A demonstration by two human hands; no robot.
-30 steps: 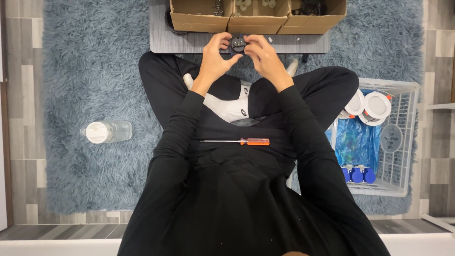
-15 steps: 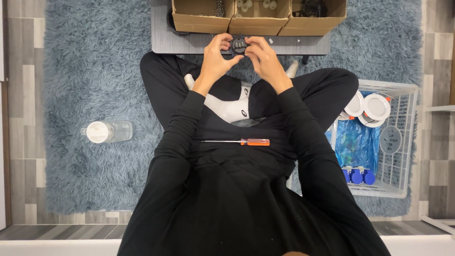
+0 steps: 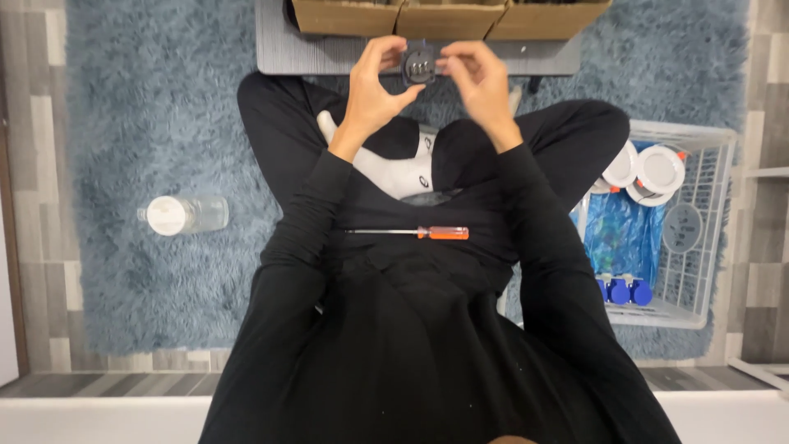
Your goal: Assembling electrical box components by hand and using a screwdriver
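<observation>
From left to right: a clear plastic bottle (image 3: 182, 215) lies on its side on the blue rug (image 3: 148, 123), and an orange-handled screwdriver (image 3: 408, 233) rests across your lap, its long axis level and its tip pointing to your left. Your left hand (image 3: 374, 86) and right hand (image 3: 478, 78) pinch a small dark round part (image 3: 418, 65) between curled fingertips, above your crossed legs and just before the grey board (image 3: 329, 53), its flat face toward you. A white wire basket (image 3: 707, 238) stands at far right.

A shaggy blue-grey rug (image 3: 140, 123), an orange-handled screwdriver (image 3: 411, 233), a white basket (image 3: 699, 247), brown cardboard boxes (image 3: 448, 16), black clothes.
</observation>
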